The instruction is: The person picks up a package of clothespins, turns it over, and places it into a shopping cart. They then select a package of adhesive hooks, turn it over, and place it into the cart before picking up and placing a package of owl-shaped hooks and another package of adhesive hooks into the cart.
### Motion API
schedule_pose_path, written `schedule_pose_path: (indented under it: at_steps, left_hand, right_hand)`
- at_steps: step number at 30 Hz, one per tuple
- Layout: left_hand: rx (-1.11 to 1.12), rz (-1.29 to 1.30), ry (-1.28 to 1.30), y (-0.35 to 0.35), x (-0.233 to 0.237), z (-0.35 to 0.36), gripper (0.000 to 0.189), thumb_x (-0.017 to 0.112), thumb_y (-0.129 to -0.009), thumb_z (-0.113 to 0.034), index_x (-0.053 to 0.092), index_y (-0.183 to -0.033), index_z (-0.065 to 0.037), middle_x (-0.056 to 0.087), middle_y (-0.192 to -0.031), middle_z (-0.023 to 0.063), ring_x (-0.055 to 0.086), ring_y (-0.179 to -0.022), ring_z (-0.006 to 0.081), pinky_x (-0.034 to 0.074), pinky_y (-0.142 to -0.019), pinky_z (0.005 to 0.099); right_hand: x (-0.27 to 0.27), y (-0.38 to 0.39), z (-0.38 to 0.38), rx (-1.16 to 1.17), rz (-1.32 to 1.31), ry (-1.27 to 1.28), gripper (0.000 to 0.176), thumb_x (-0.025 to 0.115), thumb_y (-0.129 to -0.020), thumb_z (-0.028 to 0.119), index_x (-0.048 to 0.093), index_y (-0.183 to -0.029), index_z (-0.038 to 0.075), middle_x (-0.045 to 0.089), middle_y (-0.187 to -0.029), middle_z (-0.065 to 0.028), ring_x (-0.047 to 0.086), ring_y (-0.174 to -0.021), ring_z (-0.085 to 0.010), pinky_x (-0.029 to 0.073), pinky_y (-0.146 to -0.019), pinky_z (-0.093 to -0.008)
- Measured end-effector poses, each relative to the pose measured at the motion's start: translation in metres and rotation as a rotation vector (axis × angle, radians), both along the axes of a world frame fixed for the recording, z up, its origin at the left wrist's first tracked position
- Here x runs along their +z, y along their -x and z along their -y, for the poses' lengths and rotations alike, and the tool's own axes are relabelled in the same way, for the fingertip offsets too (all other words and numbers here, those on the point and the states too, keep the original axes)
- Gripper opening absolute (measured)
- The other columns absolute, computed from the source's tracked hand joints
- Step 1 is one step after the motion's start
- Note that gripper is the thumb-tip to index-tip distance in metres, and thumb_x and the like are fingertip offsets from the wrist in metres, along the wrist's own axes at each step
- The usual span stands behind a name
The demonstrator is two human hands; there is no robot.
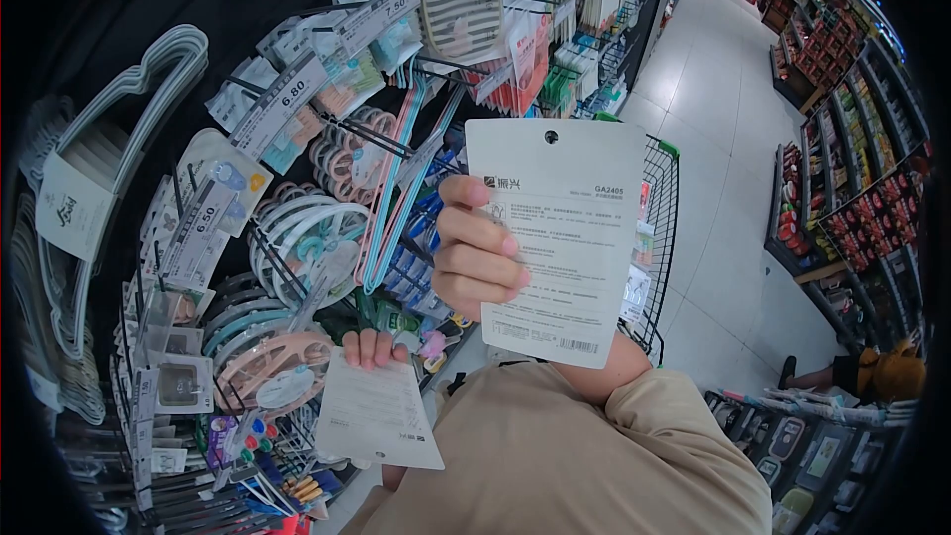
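My right hand (477,250) is closed on a white product card (560,228), its fingers wrapped over the left edge. This card faces me upright, with a hanging hole at the top, small printed text, "GA2405" and a barcode. Lower and to the left, my left hand (372,348) grips a second white product card (381,411) by its upper edge. That one hangs upside down, its logo and hole at the bottom. Whatever is attached behind either card is hidden. Both hands are in front of the hanging display, and my right forearm passes behind the first card.
Hooks with price tags (280,109) carry clothes hangers (119,159), round hangers (307,248) and packaged goods on the left. A wire shopping cart (666,228) stands behind the upper card. Across the tiled aisle (708,109) are stocked shelves (862,159). A person's leg (817,376) shows at right.
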State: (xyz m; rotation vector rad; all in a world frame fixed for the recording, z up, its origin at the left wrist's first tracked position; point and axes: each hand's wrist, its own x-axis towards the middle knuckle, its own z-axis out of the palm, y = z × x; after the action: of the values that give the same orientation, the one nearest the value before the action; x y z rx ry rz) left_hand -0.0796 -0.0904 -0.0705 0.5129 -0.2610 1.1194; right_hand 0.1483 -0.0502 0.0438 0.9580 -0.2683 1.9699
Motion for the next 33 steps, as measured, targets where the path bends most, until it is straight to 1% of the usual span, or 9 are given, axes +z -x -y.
schedule_pose_path:
  at_steps: [2, 4, 7, 10, 13, 20, 22, 25, 33]
  left_hand:
    - [0.029, -0.016, 0.015, -0.004, 0.000, 0.001, 0.014, 0.052, -0.097, -0.018, 0.047, -0.086, -0.011, 0.044, -0.081, 0.0017, 0.047, -0.086, 0.0190, 0.042, -0.097, 0.0418]
    - [0.094, 0.002, 0.057, -0.009, -0.001, 0.003, 0.023, 0.049, -0.096, -0.027, 0.045, -0.085, -0.008, 0.040, -0.081, 0.0042, 0.044, -0.085, 0.0206, 0.041, -0.095, 0.0425]
    - [0.127, -0.032, 0.074, -0.011, -0.004, 0.002, 0.022, 0.051, -0.096, -0.024, 0.045, -0.086, -0.005, 0.041, -0.082, 0.0057, 0.046, -0.085, 0.0229, 0.043, -0.094, 0.0452]
    - [0.111, -0.010, 0.074, -0.013, -0.010, -0.001, 0.020, 0.052, -0.095, -0.021, 0.046, -0.088, -0.004, 0.042, -0.084, 0.0071, 0.048, -0.086, 0.0251, 0.045, -0.096, 0.0477]
    - [0.103, -0.016, 0.057, -0.013, -0.013, -0.003, 0.019, 0.052, -0.096, -0.021, 0.046, -0.090, -0.004, 0.043, -0.085, 0.0081, 0.049, -0.089, 0.0265, 0.045, -0.098, 0.0497]
    - [0.106, -0.032, 0.063, -0.012, -0.017, -0.006, 0.018, 0.052, -0.096, -0.019, 0.046, -0.091, -0.003, 0.043, -0.085, 0.0080, 0.050, -0.089, 0.0267, 0.045, -0.099, 0.0504]
    - [0.169, -0.125, 0.078, -0.012, -0.015, -0.006, 0.012, 0.050, -0.098, -0.016, 0.050, -0.089, -0.008, 0.046, -0.081, 0.0045, 0.051, -0.081, 0.0223, 0.049, -0.091, 0.0471]
    - [0.155, -0.113, 0.075, -0.012, -0.015, -0.007, 0.012, 0.050, -0.098, -0.016, 0.050, -0.090, -0.008, 0.046, -0.081, 0.0044, 0.052, -0.082, 0.0226, 0.048, -0.093, 0.0474]
    - [0.163, -0.132, 0.085, -0.012, -0.017, -0.009, 0.011, 0.051, -0.097, -0.016, 0.050, -0.088, -0.009, 0.047, -0.080, 0.0040, 0.052, -0.082, 0.0222, 0.049, -0.092, 0.0463]
  right_hand:
    - [0.000, 0.000, 0.000, -0.001, 0.008, 0.001, 0.032, 0.047, -0.100, 0.037, 0.050, -0.110, 0.007, 0.045, -0.069, -0.0008, 0.050, -0.047, -0.0101, 0.037, -0.042, -0.0238]
    - [-0.002, 0.000, -0.002, 0.005, 0.006, -0.017, 0.032, 0.047, -0.100, 0.037, 0.050, -0.110, 0.007, 0.045, -0.070, -0.0011, 0.051, -0.048, -0.0101, 0.038, -0.042, -0.0235]
    - [-0.005, 0.001, -0.003, 0.014, -0.014, -0.015, 0.032, 0.047, -0.100, 0.037, 0.051, -0.111, 0.006, 0.046, -0.072, -0.0017, 0.051, -0.048, -0.0102, 0.039, -0.041, -0.0235]
    - [-0.006, 0.001, -0.003, 0.008, -0.016, -0.024, 0.033, 0.047, -0.100, 0.037, 0.051, -0.111, 0.006, 0.046, -0.074, -0.0020, 0.052, -0.047, -0.0100, 0.038, -0.040, -0.0235]
    - [-0.005, 0.000, -0.002, -0.005, -0.008, -0.008, 0.033, 0.047, -0.100, 0.037, 0.052, -0.111, 0.006, 0.046, -0.074, -0.0019, 0.052, -0.047, -0.0096, 0.038, -0.039, -0.0229]
    - [-0.008, -0.001, -0.003, -0.014, -0.015, -0.006, 0.035, 0.047, -0.100, 0.038, 0.052, -0.111, 0.006, 0.044, -0.077, -0.0017, 0.052, -0.046, -0.0090, 0.037, -0.038, -0.0231]
    - [-0.007, -0.001, -0.002, -0.023, -0.004, 0.004, 0.035, 0.046, -0.100, 0.039, 0.052, -0.110, 0.006, 0.044, -0.079, -0.0017, 0.052, -0.045, -0.0087, 0.036, -0.038, -0.0231]
    - [-0.009, -0.001, -0.002, -0.019, -0.010, 0.011, 0.035, 0.046, -0.100, 0.039, 0.052, -0.110, 0.006, 0.043, -0.081, -0.0018, 0.051, -0.044, -0.0084, 0.035, -0.038, -0.0228]
    - [-0.007, -0.005, -0.001, -0.040, 0.019, -0.004, 0.036, 0.046, -0.100, 0.039, 0.051, -0.108, 0.005, 0.041, -0.083, -0.0022, 0.051, -0.044, -0.0085, 0.035, -0.038, -0.0230]
